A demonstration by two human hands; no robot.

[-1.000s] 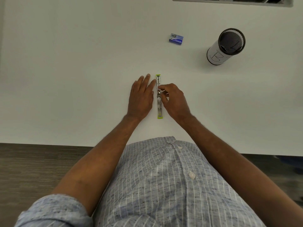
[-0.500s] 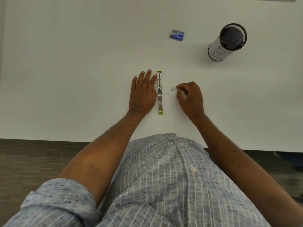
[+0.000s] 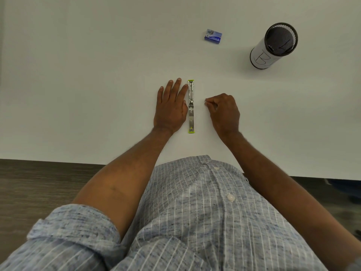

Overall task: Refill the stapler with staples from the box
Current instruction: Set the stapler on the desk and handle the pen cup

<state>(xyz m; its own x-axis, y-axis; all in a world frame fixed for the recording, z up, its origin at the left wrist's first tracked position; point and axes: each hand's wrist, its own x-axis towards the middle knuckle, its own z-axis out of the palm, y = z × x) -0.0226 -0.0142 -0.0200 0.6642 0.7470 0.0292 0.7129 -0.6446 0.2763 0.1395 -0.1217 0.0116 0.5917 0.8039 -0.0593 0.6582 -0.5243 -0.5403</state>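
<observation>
The stapler [image 3: 191, 106] lies flat on the white bench [image 3: 88, 75], opened out long and thin, with a green tip at each end. The left hand [image 3: 171, 108] lies flat on the bench just left of the stapler, its fingers [image 3: 175, 89] straight and close together, the first finger touching the stapler's side. The right hand [image 3: 224, 112] is just right of the stapler and apart from it. Its fingers are curled in, tips pinched together by the bench; I cannot tell if they hold anything. The little blue staple box [image 3: 213, 36] sits far behind the stapler, a bit to the right. A black mesh cup [image 3: 273, 45] with white paper around it stands farther right
</observation>
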